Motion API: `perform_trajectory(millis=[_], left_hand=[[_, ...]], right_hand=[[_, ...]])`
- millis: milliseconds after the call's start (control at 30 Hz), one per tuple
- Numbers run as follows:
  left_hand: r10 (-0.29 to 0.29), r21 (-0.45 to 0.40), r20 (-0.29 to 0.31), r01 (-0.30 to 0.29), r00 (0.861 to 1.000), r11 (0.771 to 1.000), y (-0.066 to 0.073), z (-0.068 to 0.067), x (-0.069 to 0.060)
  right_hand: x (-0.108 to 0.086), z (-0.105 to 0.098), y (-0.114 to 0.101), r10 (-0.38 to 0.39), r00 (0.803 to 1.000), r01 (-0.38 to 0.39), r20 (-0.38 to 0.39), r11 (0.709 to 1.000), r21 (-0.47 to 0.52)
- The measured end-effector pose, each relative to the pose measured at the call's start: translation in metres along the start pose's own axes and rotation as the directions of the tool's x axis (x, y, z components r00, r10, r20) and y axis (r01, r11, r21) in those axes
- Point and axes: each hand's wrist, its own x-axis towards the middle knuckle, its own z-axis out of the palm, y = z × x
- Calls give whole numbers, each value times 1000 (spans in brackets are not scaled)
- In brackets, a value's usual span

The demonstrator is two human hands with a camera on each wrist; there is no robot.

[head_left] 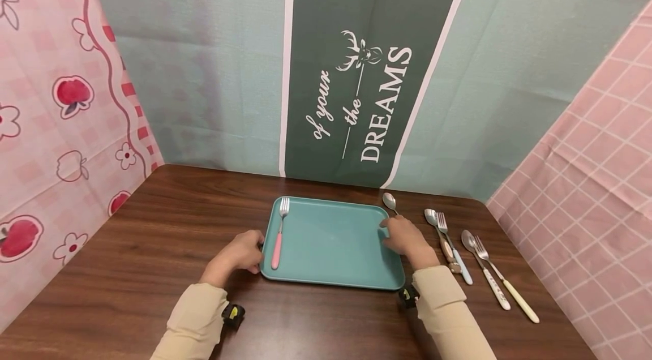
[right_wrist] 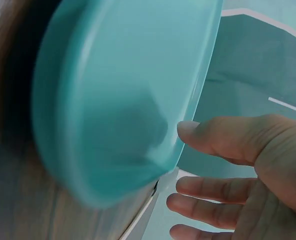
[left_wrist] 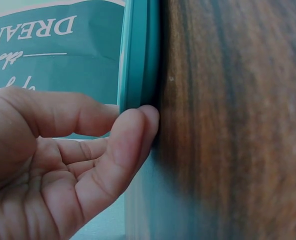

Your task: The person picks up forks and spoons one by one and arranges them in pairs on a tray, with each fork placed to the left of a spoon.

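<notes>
A teal rectangular tray (head_left: 331, 244) lies on the brown table. Near its left edge rests a fork (head_left: 277, 249) with a pink handle, tines away from me. My left hand (head_left: 243, 252) grips the tray's left edge; in the left wrist view, the thumb is at the rim and fingertips (left_wrist: 149, 120) reach its underside. My right hand (head_left: 404, 237) is at the right edge. In the right wrist view its thumb (right_wrist: 223, 135) reaches over the rim, while the other fingers extend outside it. Partly hidden behind this hand is a spoon (head_left: 389, 201).
Right of the tray lie a spoon with a brownish handle (head_left: 447, 249), a blue-handled fork (head_left: 460, 264), a spoon with a patterned white handle (head_left: 496, 289) and a yellow-handled fork (head_left: 519, 299). A cloth backdrop (head_left: 219, 94) hangs behind the table (head_left: 168, 235); pink cloths flank it.
</notes>
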Motion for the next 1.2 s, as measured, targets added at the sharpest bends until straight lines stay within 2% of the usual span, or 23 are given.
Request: perform_trajectory(millis=[200, 600, 900, 1200], left_hand=[[2, -6, 4, -2, 1000, 1000, 0, -1, 1], [-2, 7, 3, 2, 1000, 1000, -2, 1, 2], [4, 0, 3, -4, 1000, 1000, -4, 1, 4], [0, 0, 11, 0, 1000, 1000, -2, 1, 2]], right_hand=[[0, -2, 14, -15, 999, 14, -31, 999, -31], [1, 6, 35, -45, 997, 44, -61, 999, -15], [3, 4, 54, 54, 998, -55, -11, 998, -44], [8, 5, 69, -11, 1000, 10, -11, 999, -30]])
